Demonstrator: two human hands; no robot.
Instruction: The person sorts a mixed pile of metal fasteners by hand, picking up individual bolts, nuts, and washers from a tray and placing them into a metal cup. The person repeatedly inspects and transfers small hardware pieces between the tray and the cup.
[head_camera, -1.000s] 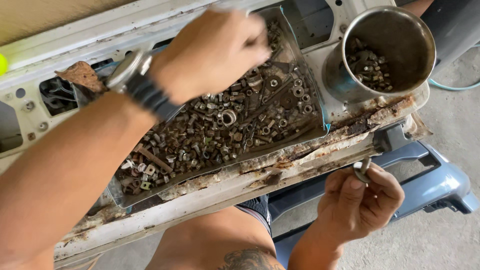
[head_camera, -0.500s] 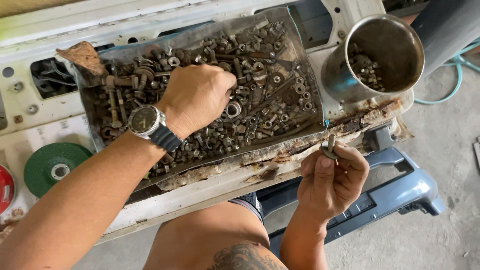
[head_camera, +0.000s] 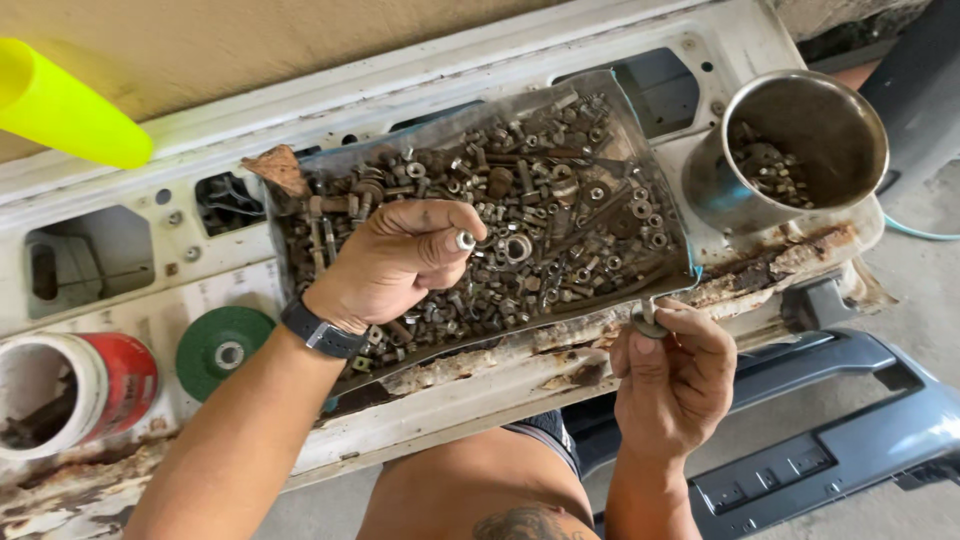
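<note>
Rusty nuts and bolts fill the clear plastic tray (head_camera: 640, 130) on the white panel (head_camera: 130, 190). The left hand (head_camera: 390, 265) hovers above them, fingers pinching a small nut (head_camera: 465, 240). The right hand (head_camera: 675, 375), at the tray's near edge, grips a washered bolt (head_camera: 648, 320) (partly hidden).

Your left hand (head_camera: 395, 262) is pinching at frame centre, forearm running from lower left; your right hand (head_camera: 672, 375) is pinching lower right.
</note>
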